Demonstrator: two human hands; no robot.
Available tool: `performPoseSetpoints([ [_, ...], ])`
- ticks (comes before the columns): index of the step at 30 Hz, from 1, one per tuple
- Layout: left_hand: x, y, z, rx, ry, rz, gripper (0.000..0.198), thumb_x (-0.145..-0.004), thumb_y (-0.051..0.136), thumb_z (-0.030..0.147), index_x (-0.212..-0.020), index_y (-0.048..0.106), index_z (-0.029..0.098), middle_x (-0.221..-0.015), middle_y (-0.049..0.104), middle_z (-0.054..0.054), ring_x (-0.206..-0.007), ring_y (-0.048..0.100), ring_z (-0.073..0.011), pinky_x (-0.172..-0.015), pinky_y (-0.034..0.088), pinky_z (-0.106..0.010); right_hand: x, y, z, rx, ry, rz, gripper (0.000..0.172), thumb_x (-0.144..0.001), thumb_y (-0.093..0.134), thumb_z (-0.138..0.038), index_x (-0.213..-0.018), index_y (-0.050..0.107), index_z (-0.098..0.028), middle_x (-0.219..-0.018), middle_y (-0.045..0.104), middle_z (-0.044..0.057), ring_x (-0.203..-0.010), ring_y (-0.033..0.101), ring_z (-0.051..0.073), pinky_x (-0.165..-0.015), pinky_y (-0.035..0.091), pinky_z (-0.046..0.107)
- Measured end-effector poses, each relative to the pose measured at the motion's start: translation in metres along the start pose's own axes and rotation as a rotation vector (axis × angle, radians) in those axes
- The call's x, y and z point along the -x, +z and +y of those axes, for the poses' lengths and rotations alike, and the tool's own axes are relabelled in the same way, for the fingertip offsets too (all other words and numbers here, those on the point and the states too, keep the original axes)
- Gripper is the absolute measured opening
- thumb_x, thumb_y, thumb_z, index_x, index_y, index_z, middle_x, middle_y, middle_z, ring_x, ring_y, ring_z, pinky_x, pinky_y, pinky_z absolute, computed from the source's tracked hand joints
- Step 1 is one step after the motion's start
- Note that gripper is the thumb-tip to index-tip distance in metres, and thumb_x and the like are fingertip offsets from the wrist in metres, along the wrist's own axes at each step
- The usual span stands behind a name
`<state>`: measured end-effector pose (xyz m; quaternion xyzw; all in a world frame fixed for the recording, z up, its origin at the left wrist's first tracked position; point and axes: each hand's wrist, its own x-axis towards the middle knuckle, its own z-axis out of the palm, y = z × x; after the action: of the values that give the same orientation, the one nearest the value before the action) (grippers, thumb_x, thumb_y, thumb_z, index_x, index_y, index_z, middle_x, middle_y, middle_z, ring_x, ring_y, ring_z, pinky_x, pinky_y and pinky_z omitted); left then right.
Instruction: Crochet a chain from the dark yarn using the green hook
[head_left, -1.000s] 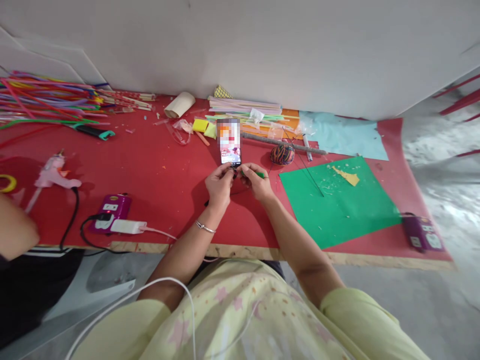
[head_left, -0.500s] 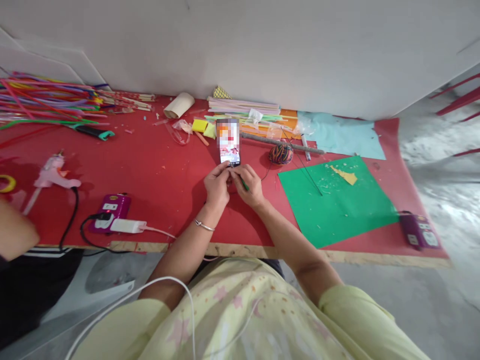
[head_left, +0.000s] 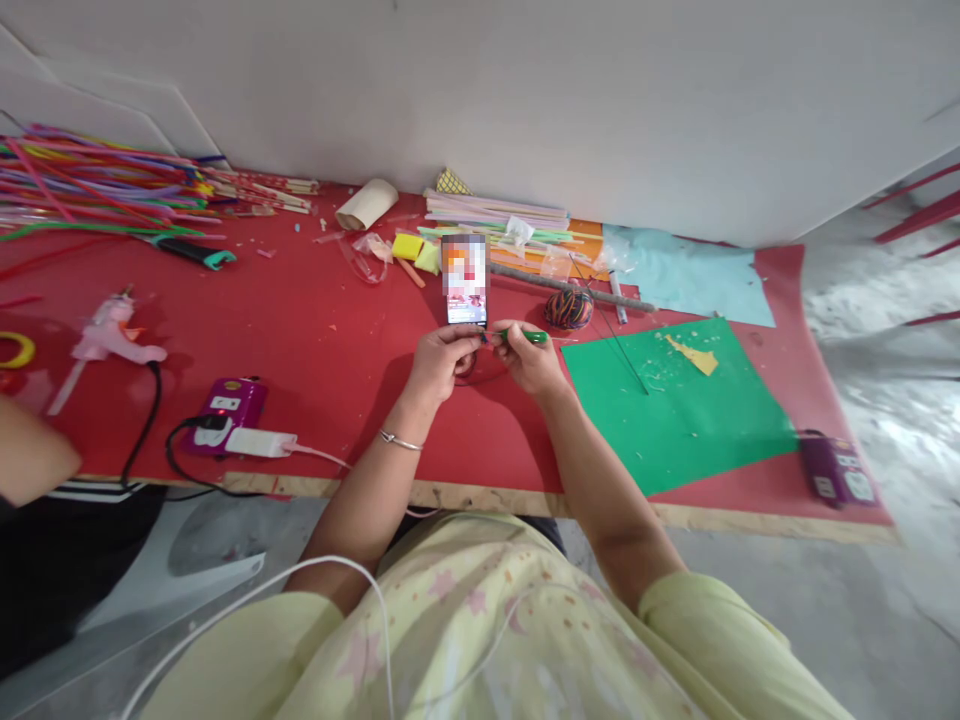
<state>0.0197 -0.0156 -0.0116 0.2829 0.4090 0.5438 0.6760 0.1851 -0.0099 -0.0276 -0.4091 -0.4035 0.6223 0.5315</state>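
Observation:
My right hand is closed around a green-handled crochet hook, held almost level with its thin end toward the left. Facing it, my left hand pinches a small bit of dark yarn, and the hook's tip is at or touching this piece. A dark loop of yarn hangs below the left fingers. Just beyond both hands is a phone with a lit screen. The multicoloured yarn ball lies to the right of the phone.
A green sheet with scraps covers the table's right part. Purple power strips sit at both sides. A pink glue gun, pipe cleaners and a cardboard tube are on the left. Another person's arm shows at far left.
My right hand has moved right and turned, so the green handle now lies level and in plain sight. The hands are a little farther apart. The whole view has shifted slightly.

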Motion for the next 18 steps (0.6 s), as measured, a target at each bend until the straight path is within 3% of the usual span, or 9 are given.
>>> performPoseSetpoints([
  [5,0.003,0.001,0.0,-0.087,0.073,-0.011,0.022,-0.062,0.082,0.02,-0.083,0.082,0.015,-0.053,0.057,0.001,-0.043,0.036,-0.0041,-0.044,0.021,-0.021,-0.001,0.003,0.001,0.009,-0.01,0.011,0.046,-0.07,0.088,-0.058,-0.094,0.076,-0.021,-0.075,0.066,-0.001,-0.063,0.053,0.01,-0.06,0.043,0.026],
  [8,0.002,-0.002,0.005,-0.074,0.107,0.02,0.024,-0.063,0.082,0.02,-0.086,0.083,0.015,-0.055,0.058,0.001,-0.044,0.037,-0.0043,-0.043,0.021,-0.021,-0.01,0.015,-0.005,0.066,-0.008,-0.01,0.048,-0.072,0.086,-0.061,-0.092,0.074,-0.02,-0.065,0.054,-0.005,-0.058,0.044,0.009,-0.052,0.034,0.024],
  [14,-0.008,-0.015,0.02,0.086,0.232,0.194,0.024,-0.064,0.085,0.021,-0.087,0.08,0.017,-0.061,0.061,0.001,-0.046,0.04,-0.0034,-0.043,0.023,-0.019,-0.06,0.056,-0.02,0.055,0.079,-0.281,0.049,-0.072,0.085,-0.064,-0.086,0.07,-0.019,-0.057,0.039,-0.008,-0.051,0.031,0.006,-0.043,0.015,0.02],
  [18,-0.016,-0.023,0.021,0.127,0.232,0.259,0.024,-0.063,0.086,0.021,-0.085,0.079,0.016,-0.06,0.059,0.002,-0.047,0.042,-0.0034,-0.043,0.023,-0.019,-0.083,0.07,-0.017,0.055,0.137,-0.259,0.052,-0.065,0.09,-0.062,-0.083,0.068,-0.019,-0.058,0.042,-0.008,-0.051,0.03,0.005,-0.041,0.013,0.018],
])
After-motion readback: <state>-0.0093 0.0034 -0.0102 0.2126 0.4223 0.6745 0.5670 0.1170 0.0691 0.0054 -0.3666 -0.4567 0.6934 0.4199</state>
